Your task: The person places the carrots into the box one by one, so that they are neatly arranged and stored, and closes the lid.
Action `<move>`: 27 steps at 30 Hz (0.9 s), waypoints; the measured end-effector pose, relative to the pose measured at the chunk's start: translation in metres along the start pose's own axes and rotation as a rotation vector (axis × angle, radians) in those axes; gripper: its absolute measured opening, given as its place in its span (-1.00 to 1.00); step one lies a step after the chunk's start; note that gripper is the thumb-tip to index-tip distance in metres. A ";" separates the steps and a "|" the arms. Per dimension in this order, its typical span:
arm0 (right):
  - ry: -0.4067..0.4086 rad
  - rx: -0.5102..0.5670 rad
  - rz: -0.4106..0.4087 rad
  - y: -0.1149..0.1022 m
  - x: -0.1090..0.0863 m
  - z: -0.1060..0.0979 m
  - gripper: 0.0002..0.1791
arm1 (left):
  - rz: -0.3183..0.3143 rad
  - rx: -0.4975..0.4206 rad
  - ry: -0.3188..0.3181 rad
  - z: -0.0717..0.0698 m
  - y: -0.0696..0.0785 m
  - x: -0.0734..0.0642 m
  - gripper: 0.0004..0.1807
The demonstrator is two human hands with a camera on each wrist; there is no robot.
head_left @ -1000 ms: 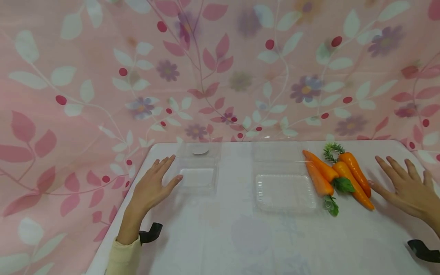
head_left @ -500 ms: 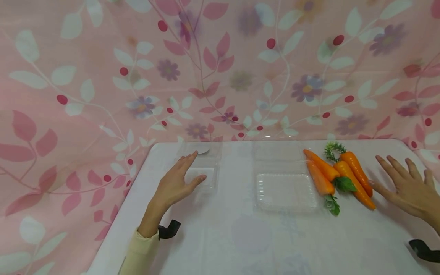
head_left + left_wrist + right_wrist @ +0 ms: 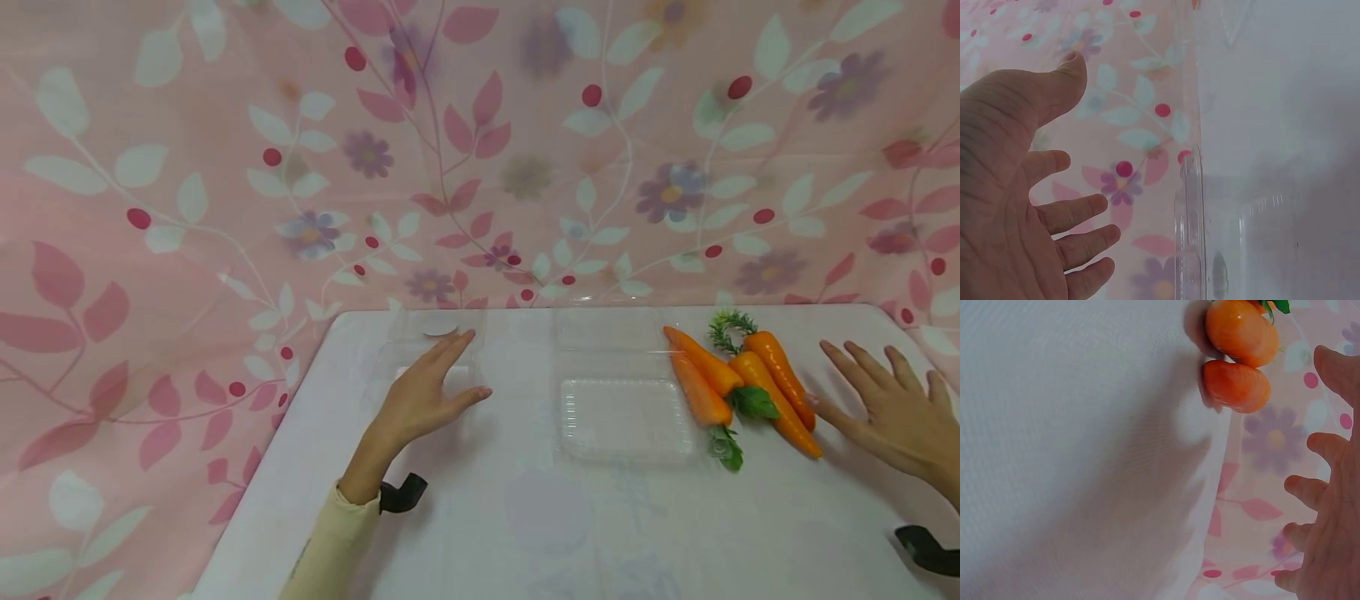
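Note:
My left hand [image 3: 423, 396] hovers over the smaller clear plastic container [image 3: 393, 354] at the left and covers part of it. Its fingers are extended, the thumb stands apart, and it holds nothing. A white oval patch [image 3: 440, 329] shows on that container's raised lid. To the right sits a larger clear plastic container [image 3: 626, 421] with its lid up. Several orange carrots [image 3: 765, 387] with green leaves lie in a pile beside it. My right hand [image 3: 896, 412] is spread just right of the carrots, holding nothing; the right wrist view shows a gap between fingers and carrots [image 3: 1238, 386].
A white-covered table [image 3: 510, 533] carries everything. A pink floral curtain [image 3: 480, 150] hangs behind its back edge. Dark wrist mounts [image 3: 402, 493] sit at both wrists. The larger container's right edge meets the nearest carrot.
My left hand has moved right, from the smaller container's left side to over it. My right hand, the carrots and both containers have stayed in place.

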State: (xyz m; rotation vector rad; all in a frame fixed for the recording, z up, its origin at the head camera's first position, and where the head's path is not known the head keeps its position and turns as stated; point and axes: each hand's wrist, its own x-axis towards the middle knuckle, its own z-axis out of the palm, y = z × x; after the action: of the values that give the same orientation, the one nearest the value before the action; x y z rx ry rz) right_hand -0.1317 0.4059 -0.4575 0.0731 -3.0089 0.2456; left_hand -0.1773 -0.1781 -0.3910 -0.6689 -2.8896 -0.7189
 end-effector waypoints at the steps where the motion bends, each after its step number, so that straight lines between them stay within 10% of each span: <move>1: 0.001 0.000 -0.001 0.000 0.000 0.000 0.09 | -0.003 -0.009 -0.006 0.001 0.002 0.001 -0.04; 27: 0.005 0.002 -0.013 -0.005 -0.001 0.000 0.07 | 0.097 -0.151 -0.090 0.040 0.037 0.023 -0.01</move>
State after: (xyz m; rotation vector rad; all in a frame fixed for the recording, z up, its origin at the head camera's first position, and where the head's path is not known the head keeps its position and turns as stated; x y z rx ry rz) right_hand -0.1305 0.4008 -0.4564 0.0921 -3.0017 0.2478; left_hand -0.1815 -0.1209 -0.4063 -0.8744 -2.8795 -0.9236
